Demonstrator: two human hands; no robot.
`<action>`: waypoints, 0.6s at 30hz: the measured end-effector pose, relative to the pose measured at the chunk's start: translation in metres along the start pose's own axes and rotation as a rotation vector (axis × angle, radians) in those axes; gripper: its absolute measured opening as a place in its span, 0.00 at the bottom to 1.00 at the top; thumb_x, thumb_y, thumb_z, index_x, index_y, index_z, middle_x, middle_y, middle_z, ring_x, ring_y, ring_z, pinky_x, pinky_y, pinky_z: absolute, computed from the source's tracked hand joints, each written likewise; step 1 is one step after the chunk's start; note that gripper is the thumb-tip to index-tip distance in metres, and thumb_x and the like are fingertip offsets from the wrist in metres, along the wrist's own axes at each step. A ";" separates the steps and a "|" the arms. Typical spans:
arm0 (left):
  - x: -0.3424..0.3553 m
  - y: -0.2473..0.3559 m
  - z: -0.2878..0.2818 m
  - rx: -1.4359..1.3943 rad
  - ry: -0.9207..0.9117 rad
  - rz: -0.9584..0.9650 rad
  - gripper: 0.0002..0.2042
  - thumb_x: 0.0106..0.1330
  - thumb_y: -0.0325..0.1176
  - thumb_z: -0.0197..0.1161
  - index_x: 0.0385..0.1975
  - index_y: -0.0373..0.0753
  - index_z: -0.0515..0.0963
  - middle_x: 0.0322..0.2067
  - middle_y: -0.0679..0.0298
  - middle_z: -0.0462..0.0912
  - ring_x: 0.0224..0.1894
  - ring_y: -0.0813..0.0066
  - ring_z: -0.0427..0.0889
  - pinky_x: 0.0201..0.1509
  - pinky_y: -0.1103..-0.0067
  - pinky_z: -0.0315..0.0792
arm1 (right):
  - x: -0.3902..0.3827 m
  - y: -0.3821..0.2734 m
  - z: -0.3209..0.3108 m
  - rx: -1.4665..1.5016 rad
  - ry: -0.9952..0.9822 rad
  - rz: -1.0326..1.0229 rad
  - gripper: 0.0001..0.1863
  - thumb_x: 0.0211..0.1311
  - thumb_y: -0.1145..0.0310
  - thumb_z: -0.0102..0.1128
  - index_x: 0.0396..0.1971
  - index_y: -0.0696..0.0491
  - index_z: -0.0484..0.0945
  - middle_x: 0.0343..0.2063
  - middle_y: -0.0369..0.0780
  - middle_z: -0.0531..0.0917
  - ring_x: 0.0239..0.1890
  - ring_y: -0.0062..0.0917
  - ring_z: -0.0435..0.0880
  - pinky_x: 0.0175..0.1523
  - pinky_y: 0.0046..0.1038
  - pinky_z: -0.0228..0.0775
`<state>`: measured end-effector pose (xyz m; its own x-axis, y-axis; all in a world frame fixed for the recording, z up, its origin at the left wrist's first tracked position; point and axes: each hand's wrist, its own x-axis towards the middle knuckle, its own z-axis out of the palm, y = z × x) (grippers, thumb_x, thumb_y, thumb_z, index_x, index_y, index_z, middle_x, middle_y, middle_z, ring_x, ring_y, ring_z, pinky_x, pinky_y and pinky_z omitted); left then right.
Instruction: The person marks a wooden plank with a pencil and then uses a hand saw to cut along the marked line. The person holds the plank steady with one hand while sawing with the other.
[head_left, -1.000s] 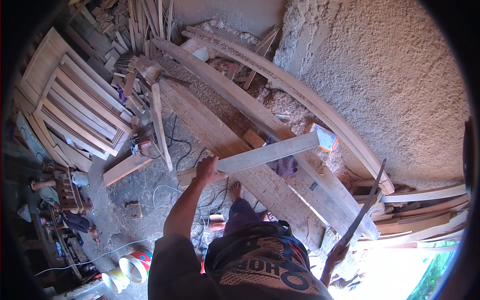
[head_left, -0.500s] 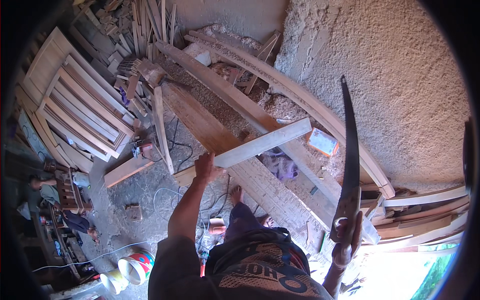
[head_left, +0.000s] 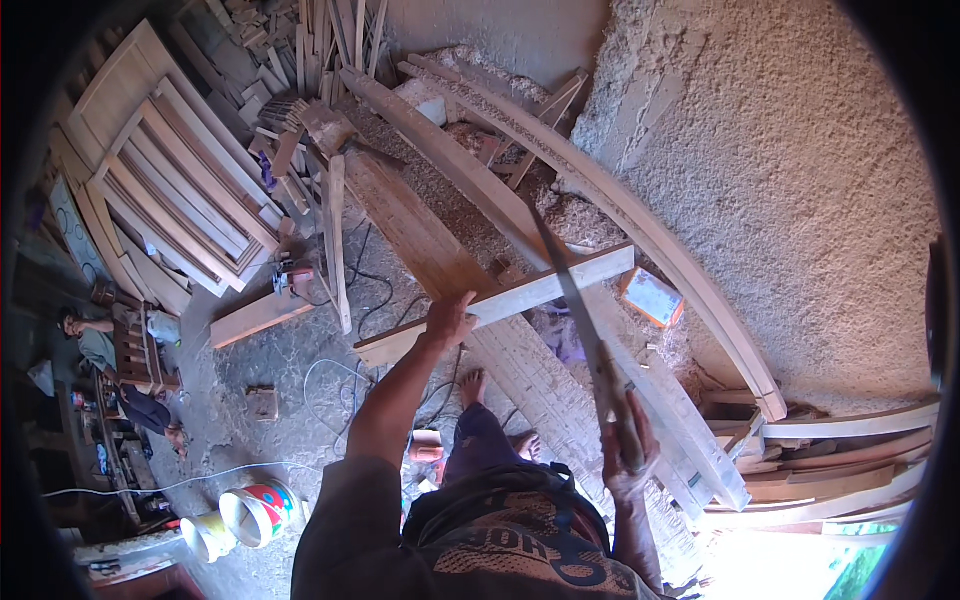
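Observation:
My left hand (head_left: 450,322) grips a narrow pale board (head_left: 525,292) that lies crosswise over a long wide plank (head_left: 400,225) and a second long beam (head_left: 470,185), both running diagonally. My right hand (head_left: 628,445), lower right, is closed round the handle of a handsaw (head_left: 580,310). The long blade slants up and leftward across the board, its tip above the far beam. I cannot tell whether the blade touches the board.
A curved beam (head_left: 660,225) runs along the rough wall (head_left: 760,150). Wooden panels (head_left: 170,175), a red power tool (head_left: 293,283), cables (head_left: 330,372) and buckets (head_left: 250,520) are at left. A co-worker (head_left: 110,370) sits far left. Curved pieces (head_left: 840,455) are stacked lower right.
The saw has swung leftward from upright at the right to slant over the board, with my right hand moving left. The board and my left hand shifted slightly in the picture.

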<state>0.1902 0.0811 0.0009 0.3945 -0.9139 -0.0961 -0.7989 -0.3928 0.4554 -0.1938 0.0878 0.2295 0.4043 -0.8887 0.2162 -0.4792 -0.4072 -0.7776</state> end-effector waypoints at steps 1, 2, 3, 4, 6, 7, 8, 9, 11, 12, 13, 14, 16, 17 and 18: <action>0.002 0.002 0.000 -0.025 -0.016 0.019 0.27 0.59 0.43 0.70 0.59 0.43 0.75 0.49 0.52 0.84 0.54 0.52 0.82 0.57 0.61 0.75 | -0.003 0.004 0.002 -0.009 -0.074 0.011 0.25 0.62 0.72 0.62 0.59 0.62 0.76 0.55 0.54 0.81 0.55 0.45 0.84 0.57 0.35 0.76; 0.006 0.006 0.001 -0.055 0.001 0.029 0.27 0.59 0.42 0.70 0.59 0.43 0.76 0.49 0.51 0.84 0.53 0.51 0.82 0.57 0.61 0.75 | -0.004 0.004 0.006 0.021 -0.083 0.033 0.25 0.62 0.72 0.63 0.59 0.61 0.76 0.56 0.53 0.81 0.54 0.45 0.85 0.56 0.35 0.77; 0.012 0.011 0.003 -0.085 0.018 0.039 0.26 0.59 0.42 0.70 0.59 0.44 0.76 0.48 0.51 0.84 0.53 0.51 0.82 0.57 0.61 0.75 | -0.006 0.009 0.010 0.026 -0.094 -0.014 0.25 0.62 0.72 0.63 0.59 0.61 0.76 0.55 0.53 0.81 0.53 0.45 0.85 0.55 0.35 0.77; 0.016 0.016 0.003 -0.116 0.031 0.051 0.26 0.60 0.41 0.70 0.59 0.44 0.76 0.47 0.51 0.84 0.52 0.50 0.82 0.57 0.61 0.75 | -0.008 0.016 0.015 0.029 -0.105 -0.056 0.25 0.62 0.73 0.64 0.59 0.60 0.76 0.55 0.53 0.81 0.53 0.46 0.85 0.55 0.35 0.77; 0.027 0.030 0.002 -0.052 -0.002 0.034 0.25 0.60 0.40 0.69 0.59 0.44 0.76 0.47 0.50 0.84 0.52 0.50 0.83 0.57 0.61 0.75 | -0.010 0.023 0.019 0.015 -0.111 -0.082 0.24 0.61 0.74 0.64 0.59 0.60 0.77 0.55 0.53 0.81 0.52 0.46 0.86 0.54 0.35 0.78; 0.029 0.032 0.000 -0.013 -0.011 0.021 0.25 0.60 0.39 0.69 0.59 0.44 0.76 0.47 0.50 0.84 0.51 0.50 0.83 0.57 0.61 0.75 | -0.010 0.024 0.021 0.018 -0.116 -0.101 0.24 0.61 0.75 0.64 0.59 0.59 0.77 0.55 0.53 0.82 0.52 0.46 0.86 0.53 0.34 0.79; 0.029 0.029 0.004 -0.008 -0.006 0.043 0.26 0.60 0.39 0.69 0.59 0.44 0.76 0.47 0.50 0.84 0.51 0.50 0.83 0.57 0.60 0.75 | -0.009 0.027 0.021 0.002 -0.117 -0.121 0.24 0.61 0.75 0.64 0.59 0.59 0.77 0.55 0.53 0.82 0.52 0.46 0.86 0.53 0.34 0.79; 0.028 0.024 0.007 -0.002 -0.002 0.065 0.26 0.59 0.39 0.69 0.59 0.44 0.75 0.48 0.50 0.84 0.51 0.50 0.83 0.57 0.60 0.75 | -0.009 0.029 0.020 -0.013 -0.117 -0.140 0.24 0.61 0.76 0.64 0.58 0.59 0.78 0.54 0.53 0.82 0.51 0.46 0.86 0.52 0.34 0.79; 0.028 0.027 0.006 -0.001 -0.010 0.080 0.27 0.60 0.38 0.69 0.61 0.45 0.74 0.48 0.50 0.84 0.51 0.50 0.82 0.57 0.60 0.75 | -0.009 0.031 0.018 -0.026 -0.118 -0.142 0.23 0.61 0.77 0.64 0.57 0.59 0.79 0.55 0.53 0.82 0.50 0.46 0.87 0.51 0.35 0.80; 0.027 0.031 0.008 -0.009 -0.018 0.065 0.28 0.60 0.38 0.68 0.62 0.45 0.73 0.48 0.49 0.83 0.52 0.49 0.82 0.57 0.59 0.75 | -0.010 0.033 0.018 -0.032 -0.114 -0.148 0.23 0.61 0.77 0.64 0.58 0.59 0.79 0.55 0.53 0.82 0.50 0.47 0.87 0.51 0.35 0.80; 0.027 0.035 0.008 -0.018 -0.023 0.046 0.28 0.61 0.37 0.67 0.63 0.45 0.71 0.48 0.48 0.83 0.52 0.49 0.82 0.57 0.59 0.75 | -0.010 0.035 0.018 -0.036 -0.112 -0.159 0.23 0.61 0.77 0.64 0.58 0.58 0.78 0.54 0.53 0.82 0.50 0.47 0.87 0.51 0.35 0.80; 0.026 0.039 0.011 -0.056 0.045 0.085 0.28 0.60 0.35 0.68 0.63 0.45 0.72 0.48 0.49 0.83 0.51 0.49 0.82 0.57 0.59 0.75 | -0.010 0.037 0.017 -0.041 -0.110 -0.170 0.23 0.61 0.77 0.64 0.58 0.58 0.78 0.54 0.53 0.82 0.49 0.47 0.87 0.50 0.35 0.80; 0.027 0.052 0.015 -0.134 0.180 0.163 0.28 0.58 0.32 0.69 0.61 0.44 0.73 0.48 0.52 0.84 0.50 0.50 0.83 0.57 0.61 0.75 | -0.010 0.039 0.016 -0.032 -0.107 -0.176 0.23 0.61 0.76 0.64 0.57 0.58 0.78 0.54 0.53 0.82 0.49 0.47 0.87 0.50 0.35 0.81; 0.029 0.059 0.017 -0.140 0.210 0.170 0.27 0.58 0.30 0.68 0.60 0.45 0.73 0.46 0.52 0.84 0.49 0.50 0.83 0.56 0.60 0.76 | -0.010 0.039 0.016 -0.028 -0.106 -0.179 0.22 0.61 0.76 0.64 0.57 0.59 0.79 0.54 0.53 0.82 0.49 0.47 0.87 0.50 0.35 0.81; 0.030 0.066 0.018 -0.147 0.240 0.176 0.25 0.59 0.29 0.67 0.59 0.45 0.73 0.44 0.52 0.84 0.48 0.50 0.83 0.54 0.60 0.76 | -0.010 0.040 0.016 -0.032 -0.115 -0.175 0.22 0.61 0.76 0.64 0.57 0.59 0.79 0.54 0.53 0.82 0.49 0.47 0.87 0.50 0.35 0.81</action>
<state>0.1412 0.0260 0.0116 0.3661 -0.9092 0.1982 -0.7969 -0.1963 0.5712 -0.2043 0.0838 0.1869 0.5692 -0.7744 0.2761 -0.4171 -0.5614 -0.7148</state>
